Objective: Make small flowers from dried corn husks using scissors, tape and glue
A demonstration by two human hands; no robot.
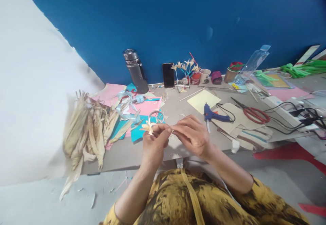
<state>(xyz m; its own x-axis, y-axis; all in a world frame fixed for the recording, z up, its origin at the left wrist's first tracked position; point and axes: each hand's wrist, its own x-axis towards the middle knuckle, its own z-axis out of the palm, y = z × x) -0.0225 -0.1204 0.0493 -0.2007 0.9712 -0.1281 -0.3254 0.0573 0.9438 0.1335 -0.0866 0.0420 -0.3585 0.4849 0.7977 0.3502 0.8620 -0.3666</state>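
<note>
My left hand point(156, 144) is closed round the thin stem of a pale husk flower point(148, 126), whose petals stick out to the left of the fingers. My right hand point(192, 136) pinches at the other end, its fingertips meeting those of the left; something small and whitish shows between them, possibly the stem or a strip of tape. Just behind the left hand lies a ring-shaped roll of tape point(156, 116). Blue paper point(137, 134) is spread under and beside it. To the right of my right hand rests a blue glue gun point(214, 114).
Dried corn husks point(88, 133) hang over the left table edge. At the back stand a thermos point(137, 72), a phone point(168, 75), finished husk flowers point(187, 67) and a tilted plastic bottle point(252, 65). Red-handled scissors point(256, 115) and a power strip point(285, 113) with cables lie rightward.
</note>
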